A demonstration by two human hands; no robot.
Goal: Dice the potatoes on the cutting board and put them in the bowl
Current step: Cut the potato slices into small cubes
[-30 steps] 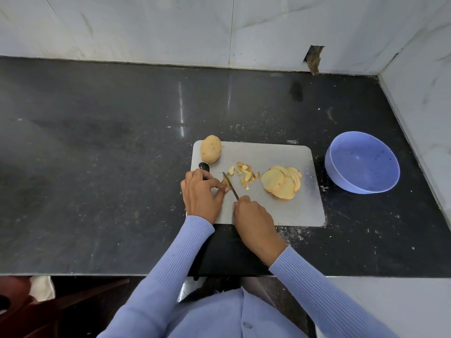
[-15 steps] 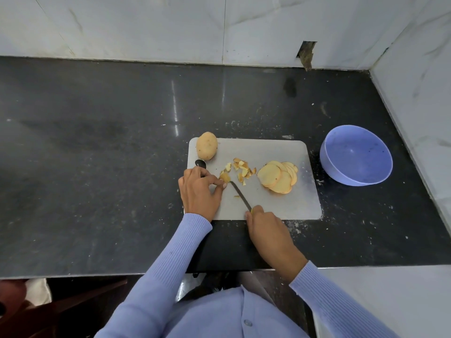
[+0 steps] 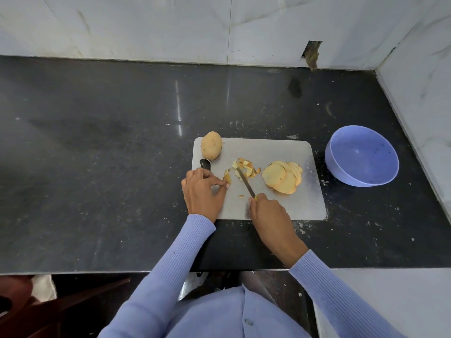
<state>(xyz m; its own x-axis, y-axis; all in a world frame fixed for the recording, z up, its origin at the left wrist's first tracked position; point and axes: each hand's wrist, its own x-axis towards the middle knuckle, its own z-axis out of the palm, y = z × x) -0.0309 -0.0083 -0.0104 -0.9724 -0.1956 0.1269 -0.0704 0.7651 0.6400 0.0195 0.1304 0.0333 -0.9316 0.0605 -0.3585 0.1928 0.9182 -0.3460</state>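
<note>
While the head view looked down on the dark surface (image 3: 97,191), the grey cutting board (image 3: 292,208) lay just in front of the person, with the blue bowl (image 3: 361,156) near its right edge but apart from it and seemingly holding nothing yet. The right hand (image 3: 269,215) had its fingers curled round the handle of a knife (image 3: 245,182), whose blade slanted up to the left into a small heap of diced pieces (image 3: 245,165). The left hand (image 3: 202,191) rested on the board's left part, its thumb and forefinger pinching a small potato piece (image 3: 227,178) close beside that heap; a dark object (image 3: 205,164) showed just above its knuckles, and I could not tell what it was. A fan of round slices (image 3: 283,178) lay to the right of the blade, and a whole potato (image 3: 211,145) sat at the board's far left corner, overhanging the edge a little. The slices would likely be firm, wet and slippery, apt to slide under the blade, so stacking them flat and pinning them from above with fingertips tucked back seemed wise. The whole potato, heavier and prone to roll, looked best gripped round its middle.
</note>
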